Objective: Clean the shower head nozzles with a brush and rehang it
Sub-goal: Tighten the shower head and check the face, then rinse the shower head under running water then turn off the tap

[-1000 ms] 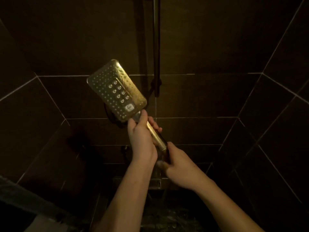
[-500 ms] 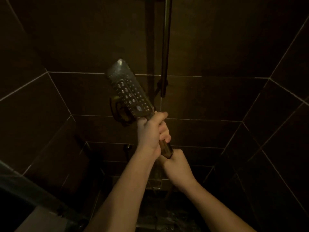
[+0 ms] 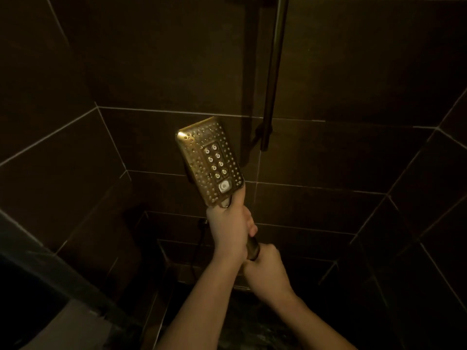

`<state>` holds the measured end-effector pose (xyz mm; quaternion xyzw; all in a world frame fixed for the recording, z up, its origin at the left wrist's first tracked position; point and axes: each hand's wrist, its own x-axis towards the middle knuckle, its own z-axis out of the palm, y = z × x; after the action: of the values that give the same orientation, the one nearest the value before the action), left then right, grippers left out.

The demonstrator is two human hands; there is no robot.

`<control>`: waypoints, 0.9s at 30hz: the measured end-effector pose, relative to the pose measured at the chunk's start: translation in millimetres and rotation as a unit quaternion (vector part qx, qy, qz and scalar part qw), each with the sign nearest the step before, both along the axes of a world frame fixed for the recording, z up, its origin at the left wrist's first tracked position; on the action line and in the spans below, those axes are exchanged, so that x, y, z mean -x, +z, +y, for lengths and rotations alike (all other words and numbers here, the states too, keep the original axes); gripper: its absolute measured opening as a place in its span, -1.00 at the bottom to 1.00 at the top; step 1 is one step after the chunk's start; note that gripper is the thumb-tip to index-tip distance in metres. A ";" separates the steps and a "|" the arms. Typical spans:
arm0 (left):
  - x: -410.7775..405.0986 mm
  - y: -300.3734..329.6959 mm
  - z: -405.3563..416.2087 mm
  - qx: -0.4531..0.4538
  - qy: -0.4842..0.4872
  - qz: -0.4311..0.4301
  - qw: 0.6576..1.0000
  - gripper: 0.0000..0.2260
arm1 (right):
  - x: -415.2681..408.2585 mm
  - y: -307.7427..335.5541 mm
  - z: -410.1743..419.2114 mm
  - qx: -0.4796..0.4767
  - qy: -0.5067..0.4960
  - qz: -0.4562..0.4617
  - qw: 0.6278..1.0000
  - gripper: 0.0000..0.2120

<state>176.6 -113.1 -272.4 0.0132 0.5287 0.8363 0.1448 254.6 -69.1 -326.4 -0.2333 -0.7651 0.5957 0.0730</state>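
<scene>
Item: rectangular gold-toned handheld shower head [image 3: 211,160], held upright in a dim, dark-tiled shower stall.

Grip: left hand [image 3: 228,229] wrapped fully closed around the upper handle [image 3: 252,246], thumb side touching the lower edge of the spray plate. Right hand [image 3: 267,267] just below it, closed at the handle's bottom end; what its fingers enclose there is hidden, possibly the hose joint.

Above the grip: spray face turned toward the camera, tilted slightly left; rows of small nozzles around a central panel of larger ringed nozzles, with a white button [image 3: 224,185] nearest the left hand.

Above and right of the grip: dark vertical slide rail [image 3: 274,66], apart from the head, with its bracket [image 3: 264,132] at the lower end.

Left of the grip: thin dark hose [image 3: 199,238] hanging against the wall tiles [image 3: 151,72].
</scene>
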 end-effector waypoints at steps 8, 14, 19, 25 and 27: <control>14.2 -18.3 -19.2 -0.028 -0.115 0.002 0.993 -0.58 | 4.3 -8.5 -6.4 0.059 0.073 -0.039 0.995 -0.84; 37.8 -35.8 -50.9 -0.110 -0.174 -0.091 0.974 -0.77 | 22.1 -6.7 -7.6 0.293 0.177 -0.174 0.923 -0.90; 51.4 -59.6 -78.8 0.001 -0.091 -0.147 0.985 -0.72 | 55.4 -32.7 -9.3 0.355 0.277 -0.256 0.856 -0.86; 91.1 -111.4 -115.9 0.160 0.038 -0.133 0.977 -0.77 | 140.9 -70.9 3.0 0.117 0.254 -0.276 0.920 -0.64; 104.8 -134.8 -131.2 0.192 0.034 -0.132 0.972 -0.83 | 191.1 -81.8 15.5 0.002 0.228 -0.244 0.943 -0.66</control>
<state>71.8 -244.3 -407.3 -0.1430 0.6559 0.7179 0.1843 63.4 -53.7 -408.2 -0.1912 -0.7912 0.5225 -0.2541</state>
